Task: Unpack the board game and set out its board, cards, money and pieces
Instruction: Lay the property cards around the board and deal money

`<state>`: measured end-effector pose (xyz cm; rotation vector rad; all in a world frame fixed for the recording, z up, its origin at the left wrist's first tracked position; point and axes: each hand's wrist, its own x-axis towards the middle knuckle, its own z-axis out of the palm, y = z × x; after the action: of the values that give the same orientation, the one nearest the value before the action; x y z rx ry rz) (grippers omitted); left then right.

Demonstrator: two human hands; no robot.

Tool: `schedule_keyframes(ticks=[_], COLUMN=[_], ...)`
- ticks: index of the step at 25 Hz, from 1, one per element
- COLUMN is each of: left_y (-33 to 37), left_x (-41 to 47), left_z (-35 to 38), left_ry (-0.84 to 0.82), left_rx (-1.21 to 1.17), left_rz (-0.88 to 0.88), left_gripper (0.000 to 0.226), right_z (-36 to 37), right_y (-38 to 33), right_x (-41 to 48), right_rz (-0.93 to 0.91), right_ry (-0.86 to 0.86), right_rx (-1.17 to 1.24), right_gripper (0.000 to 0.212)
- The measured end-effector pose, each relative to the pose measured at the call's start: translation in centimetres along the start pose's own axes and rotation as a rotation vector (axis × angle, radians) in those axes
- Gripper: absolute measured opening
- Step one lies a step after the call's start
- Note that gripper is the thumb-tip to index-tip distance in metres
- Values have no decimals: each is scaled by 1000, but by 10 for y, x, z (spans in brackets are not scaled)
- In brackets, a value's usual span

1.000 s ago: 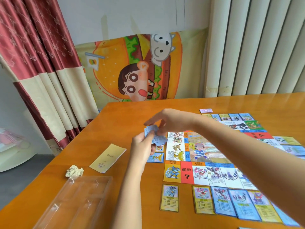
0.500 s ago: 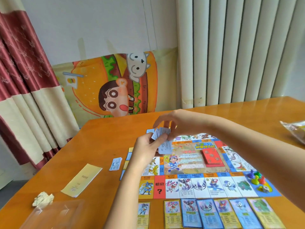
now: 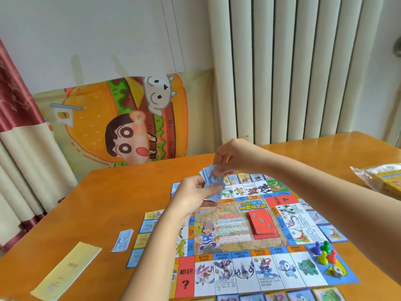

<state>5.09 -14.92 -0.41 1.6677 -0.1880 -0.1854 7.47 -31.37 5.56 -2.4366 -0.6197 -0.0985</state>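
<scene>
Along the near edge of the game board point(image 3: 249, 268), a row of property cards point(image 3: 280, 297) is laid face up. At least five can be counted before they are cut off by the frame. On the board's near right corner, four pawns point(image 3: 324, 253) (blue, green, yellow, red) and one die point(image 3: 337, 273) are gathered.

Left of the board, one yellow leaflet point(image 3: 65, 270) and one pile of blue notes point(image 3: 123, 241) lie on the bench point(image 3: 104, 203). Four edge cards point(image 3: 142, 237) are lined up just beside the board's left side. One red chance deck point(image 3: 262, 222) is placed on the board's centre.

Above the board's far left corner, a fan of banknotes point(image 3: 209, 174) is held in the left hand point(image 3: 195, 192), whose fingers are curled round it. A single note is pinched by the fingers of the right hand point(image 3: 232, 157). Beyond the board's far right side lies one plastic bag point(image 3: 377, 179).

Board, pieces and chance deck are judged set out. The money is judged only begun, with most of it yet to be dealt into piles.
</scene>
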Motion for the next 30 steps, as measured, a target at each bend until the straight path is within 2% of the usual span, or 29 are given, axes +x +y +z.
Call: schedule_keyframes(ticks=[3,5,8,10,13,16,17,19,21,22,23,27,30], left_y=[3,4,0,-1,-1,-7,-10,-17,-24,-27,-30,-37,-38], left_x=[24,39,63,78,101,121,126,135,143,147,150,155,156], left_z=[1,-1,-5,-8,-9,-11,-13,-17,-21,-23,-24,-31,-35], left_ry=[-44,-54,-7,-4,-52,13,44,105,155,173,188,217,217], left_rx=[43,45,87,186,330,376,350,300,258,235,217,178,165], left_rz=[-14,-26,-37,-40,-12,16,11,-17,-44,-51,-55,-64,-68], left_gripper=[8,16,33,27,11,13,16,23,28,29,30,31,32], right_z=[-7,-8,-4,2,4,-4,-5,0,13,23,31,48,51], right_y=[13,29,53,64,76,95,104,123,140,148,155,167,169], right_x=[16,30,51,63,82,98,103,114,123,128,132,139,144], right_rz=[32,120,256,223,163,203,243,409,589,654,700,770,775], right_ry=[47,54,78,66,76,73,108,213,265,261,242,77,29], right_rx=[-89,-49,301,401,216,149,200,459,700,716,668,195,46], right_gripper=[10,15,21,22,22,20,16,10,16,20,22,28,33])
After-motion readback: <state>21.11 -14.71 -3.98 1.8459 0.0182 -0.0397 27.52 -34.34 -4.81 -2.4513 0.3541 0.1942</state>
